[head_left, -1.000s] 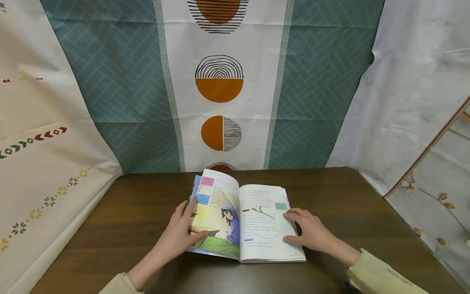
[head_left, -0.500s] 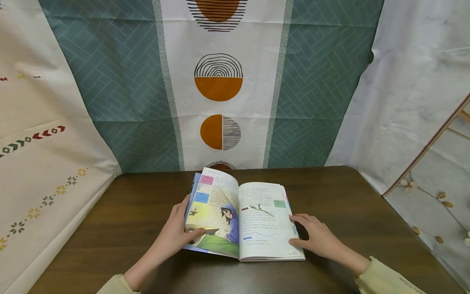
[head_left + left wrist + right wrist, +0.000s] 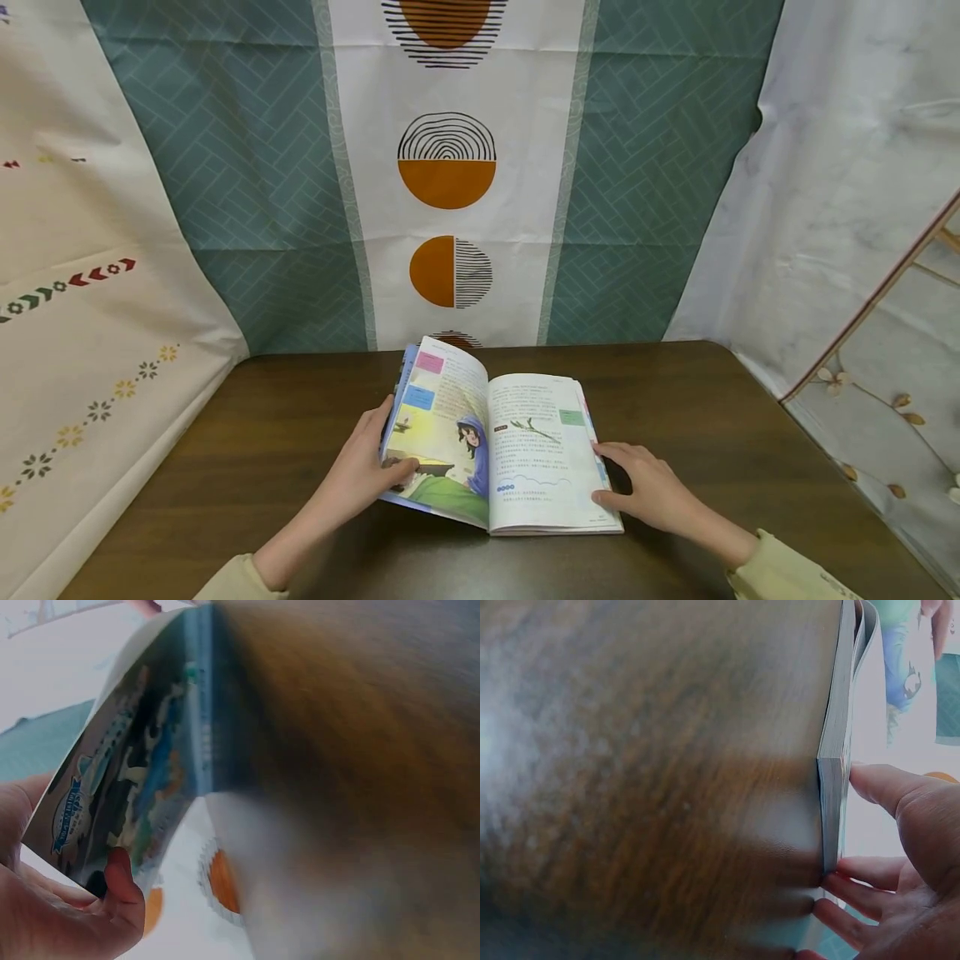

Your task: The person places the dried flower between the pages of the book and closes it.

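An open book (image 3: 528, 467) with a colour picture on its left page and mostly print on its right page lies on the table. My left hand (image 3: 360, 471) grips the left half, thumb on the picture page and the other fingers behind the cover. That half tilts up, so the left wrist view shows the illustrated cover (image 3: 142, 780) from outside, with a fingertip against it. My right hand (image 3: 656, 487) rests at the right edge with relaxed fingers. In the right wrist view its thumb touches the page side, and its other fingertips lie along the page block (image 3: 832, 802).
The dark wooden table (image 3: 285, 433) runs back to a green and white patterned cloth (image 3: 637, 167). A cream cloth (image 3: 90, 358) drapes along the left side, and a pale marbled cloth (image 3: 825, 250) along the right.
My left fingers have slipped from the page to behind the cover, and the left half has tilted up. My right hand has slid outward from the page to the book's right edge.
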`<action>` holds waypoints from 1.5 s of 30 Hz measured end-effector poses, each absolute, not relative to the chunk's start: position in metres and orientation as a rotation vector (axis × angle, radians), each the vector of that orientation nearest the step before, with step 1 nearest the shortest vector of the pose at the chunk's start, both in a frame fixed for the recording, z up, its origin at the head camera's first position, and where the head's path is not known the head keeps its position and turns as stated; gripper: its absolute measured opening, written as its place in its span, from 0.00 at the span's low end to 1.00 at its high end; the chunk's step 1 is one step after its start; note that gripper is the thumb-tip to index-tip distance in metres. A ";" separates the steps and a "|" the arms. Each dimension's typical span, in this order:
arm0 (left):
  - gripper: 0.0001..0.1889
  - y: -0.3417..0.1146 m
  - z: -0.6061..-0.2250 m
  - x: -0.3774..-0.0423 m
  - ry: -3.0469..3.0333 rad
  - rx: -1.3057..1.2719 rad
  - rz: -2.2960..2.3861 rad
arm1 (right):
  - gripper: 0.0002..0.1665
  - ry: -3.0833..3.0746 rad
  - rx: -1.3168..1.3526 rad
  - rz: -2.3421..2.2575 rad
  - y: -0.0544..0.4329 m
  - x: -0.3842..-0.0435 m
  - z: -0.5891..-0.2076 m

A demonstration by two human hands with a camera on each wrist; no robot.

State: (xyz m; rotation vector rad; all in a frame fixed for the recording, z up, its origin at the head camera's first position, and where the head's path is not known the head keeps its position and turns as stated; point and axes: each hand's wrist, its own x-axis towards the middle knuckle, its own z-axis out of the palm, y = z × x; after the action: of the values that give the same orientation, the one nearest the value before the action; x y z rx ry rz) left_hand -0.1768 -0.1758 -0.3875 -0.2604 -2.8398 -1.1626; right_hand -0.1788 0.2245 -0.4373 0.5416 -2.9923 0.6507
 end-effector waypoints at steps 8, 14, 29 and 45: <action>0.50 -0.153 -0.366 -0.179 -2.780 -0.364 -1.369 | 0.41 -2.994 0.527 0.656 0.226 -0.176 -0.437; 0.48 -0.130 -0.354 -0.174 -2.716 -0.521 -1.632 | 0.42 -2.991 0.528 0.655 0.228 -0.174 -0.439; 0.27 -0.073 -0.376 -0.170 -2.583 -0.801 -1.551 | 0.39 -2.951 0.634 0.725 0.236 -0.169 -0.441; 0.18 -0.020 -0.399 -0.182 -2.664 -1.104 -1.007 | 0.38 -2.911 0.725 0.776 0.242 -0.167 -0.442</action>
State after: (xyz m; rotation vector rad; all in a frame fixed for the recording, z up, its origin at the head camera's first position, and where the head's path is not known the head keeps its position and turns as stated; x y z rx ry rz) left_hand -0.1819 -0.0199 -0.3991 -1.1038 -2.6641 -1.0073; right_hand -0.1667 0.2424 -0.4419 0.7252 -2.9107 0.7763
